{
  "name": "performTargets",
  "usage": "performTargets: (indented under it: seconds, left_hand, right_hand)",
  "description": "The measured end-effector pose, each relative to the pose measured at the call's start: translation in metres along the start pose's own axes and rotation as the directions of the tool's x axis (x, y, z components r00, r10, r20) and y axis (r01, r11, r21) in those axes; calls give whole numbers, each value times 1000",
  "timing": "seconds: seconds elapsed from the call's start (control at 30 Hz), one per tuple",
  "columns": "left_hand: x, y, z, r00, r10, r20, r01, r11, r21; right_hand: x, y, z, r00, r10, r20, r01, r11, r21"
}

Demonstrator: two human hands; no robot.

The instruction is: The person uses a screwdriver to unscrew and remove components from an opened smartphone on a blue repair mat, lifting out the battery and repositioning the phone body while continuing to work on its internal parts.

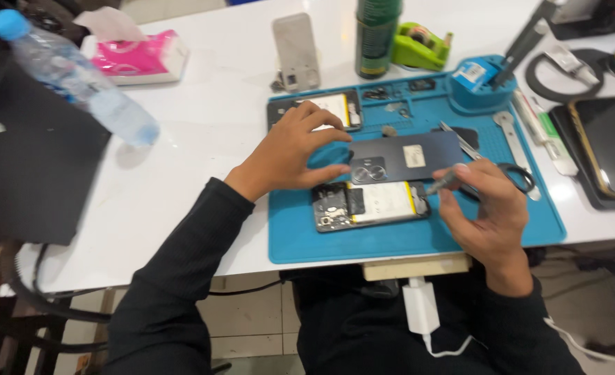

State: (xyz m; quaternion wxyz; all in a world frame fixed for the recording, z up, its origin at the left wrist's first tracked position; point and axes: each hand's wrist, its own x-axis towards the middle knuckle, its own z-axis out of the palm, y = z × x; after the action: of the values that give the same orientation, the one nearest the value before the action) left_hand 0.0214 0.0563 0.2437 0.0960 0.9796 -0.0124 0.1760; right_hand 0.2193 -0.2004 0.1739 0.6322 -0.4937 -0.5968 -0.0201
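Lifting the dark back cover (pixel 404 156) off the opened phone (pixel 370 205) on the blue mat (pixel 418 236), the left hand (pixel 286 153) pinched its camera end, while the right hand (pixel 484 208) gripped a thin tool (pixel 445 182); separating it likely needed gentle, even prying.

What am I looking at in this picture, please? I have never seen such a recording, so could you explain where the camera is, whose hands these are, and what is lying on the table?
There is one picture, from a camera worn on a person's head, looking down at their own two bare hands. A blue rubber work mat lies on a white table. On it is an opened phone with a yellow-edged battery. The left hand holds a dark blue phone back cover above it. The right hand grips a thin grey tool. Nearby are a clear plastic water bottle, a pink tissue pack and a green tape dispenser.
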Motion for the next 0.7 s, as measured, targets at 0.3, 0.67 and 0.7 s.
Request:
performTargets:
  seconds: [0.3,0.67,0.7]
  left_hand:
    - [15,35,28,995,99,-10,-100,994,-48]
    - [6,13,29,986,139,-88,-130,987,98]
    - [7,13,27,988,132,-82,-124,988,91]
  right_hand:
    - [0,0,3,1000,6,-8,-6,1000,-27]
    - [-21,13,5,977,38,-211,-37,999,11]
    - [-24,14,4,969,56,-241,-54,998,14]
